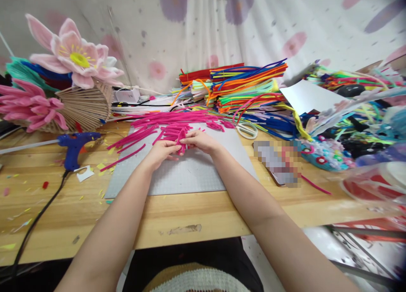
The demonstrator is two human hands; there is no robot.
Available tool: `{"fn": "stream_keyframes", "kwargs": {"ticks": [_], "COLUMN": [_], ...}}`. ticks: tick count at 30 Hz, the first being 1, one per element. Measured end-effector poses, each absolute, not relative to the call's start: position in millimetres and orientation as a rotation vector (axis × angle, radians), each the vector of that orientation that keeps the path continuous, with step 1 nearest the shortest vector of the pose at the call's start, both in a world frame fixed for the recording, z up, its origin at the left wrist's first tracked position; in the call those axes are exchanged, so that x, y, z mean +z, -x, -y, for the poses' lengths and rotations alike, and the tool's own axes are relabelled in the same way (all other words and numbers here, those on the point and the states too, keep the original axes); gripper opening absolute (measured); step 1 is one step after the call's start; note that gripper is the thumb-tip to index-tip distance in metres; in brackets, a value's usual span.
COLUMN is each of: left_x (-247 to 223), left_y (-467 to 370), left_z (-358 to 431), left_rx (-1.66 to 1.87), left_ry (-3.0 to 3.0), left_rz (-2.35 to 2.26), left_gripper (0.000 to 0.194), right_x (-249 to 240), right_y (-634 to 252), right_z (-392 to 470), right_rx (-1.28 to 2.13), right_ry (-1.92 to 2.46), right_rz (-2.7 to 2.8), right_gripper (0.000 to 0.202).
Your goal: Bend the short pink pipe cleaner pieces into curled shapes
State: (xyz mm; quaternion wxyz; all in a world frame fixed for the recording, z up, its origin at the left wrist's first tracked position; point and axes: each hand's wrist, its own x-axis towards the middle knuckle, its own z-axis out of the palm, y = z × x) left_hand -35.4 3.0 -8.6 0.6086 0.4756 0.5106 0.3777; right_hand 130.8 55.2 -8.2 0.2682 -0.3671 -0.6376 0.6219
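Over the grey cutting mat [187,177], my left hand [163,152] and my right hand [200,141] meet at a small bent piece of magenta pipe cleaner [181,136]. Both hands have their fingers closed on it, the left from its left side and the right from its right side. Just behind them lie short magenta pipe cleaners [173,129], with longer magenta stems [171,117] farther back. Two shaped magenta pieces [215,126] rest on the mat's back right part.
A blue glue gun [74,150] with a black cord is at left, near pink fluffy flowers [79,60]. Bundled colored pipe cleaners [250,89] are stacked behind. White-handled scissors [247,131], a phone [274,163] and a clear-wrapped container [374,182] stand at right.
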Motion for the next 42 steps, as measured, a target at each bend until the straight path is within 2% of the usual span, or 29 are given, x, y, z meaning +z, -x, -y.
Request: {"fn": "stream_keyframes", "kwargs": {"ticks": [6, 14, 26, 34, 42], "left_x": [-12, -17, -16, -15, -18], "left_y": [33, 29, 30, 27, 30], "left_z": [-6, -8, -7, -6, -8], "left_rx": [0.961, 1.127, 1.094, 1.105, 1.104], "left_ry": [-1.101, -1.162, -1.044, -1.066, -1.175], "left_rz": [-1.231, -1.313, -1.248, -1.227, -1.331], "left_gripper": [0.038, 0.036, 0.041, 0.032, 0.025], "right_x": [-10, -11, -11, -10, -10], "right_y": [-130, -127, -123, -119, -117], "right_z": [-56, -54, -53, -53, -52], "right_rx": [1.694, 1.647, 1.717, 1.623, 1.614], "right_ry": [0.948, 0.993, 0.929, 0.895, 0.960], "right_rz": [1.661, 1.610, 1.655, 1.665, 1.594], "right_gripper": [0.033, 0.036, 0.030, 0.017, 0.020]}}
